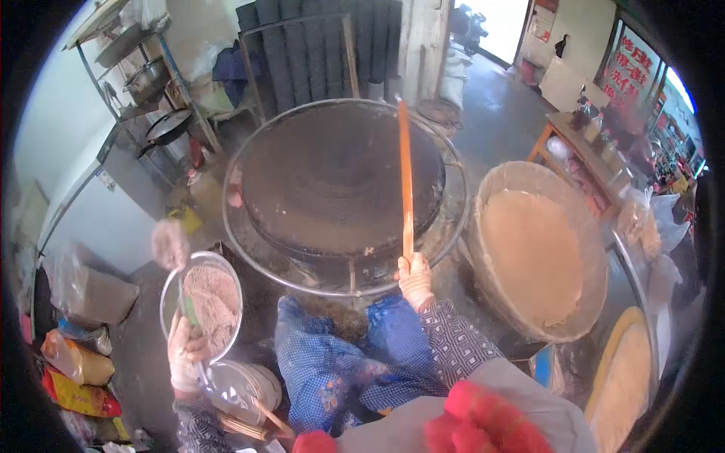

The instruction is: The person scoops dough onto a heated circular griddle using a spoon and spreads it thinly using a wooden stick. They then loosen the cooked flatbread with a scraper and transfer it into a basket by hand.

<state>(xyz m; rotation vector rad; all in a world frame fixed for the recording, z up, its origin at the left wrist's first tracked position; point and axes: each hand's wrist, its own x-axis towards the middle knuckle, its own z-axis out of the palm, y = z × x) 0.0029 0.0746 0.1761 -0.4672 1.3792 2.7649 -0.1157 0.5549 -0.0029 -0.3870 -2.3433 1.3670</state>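
My left hand [183, 351] is closed around a green-handled tool [190, 311] beside a metal bowl [237, 281] of pinkish-brown paste or powder. The tool's rounded, pinkish-brown head [171, 245] is blurred above the bowl's far rim, so its exact kind is unclear. In my right hand [415, 281] is a long, flat wooden stick [406, 174], gripped at its near end and pointing away from me. It crosses over the right side of a large, round black griddle [340, 170], whose dark top has a thin haze over it. A metal ring [260, 275] surrounds the griddle.
A big tub of tan batter [532, 257] stands right of the griddle. At lower right lies a rounded tan sheet [623, 385]. A white bucket [260, 377] sits below the bowl. Packed bags [83, 362] line the left, near a pot rack [147, 79]; bottles top a wooden shelf [555, 132].
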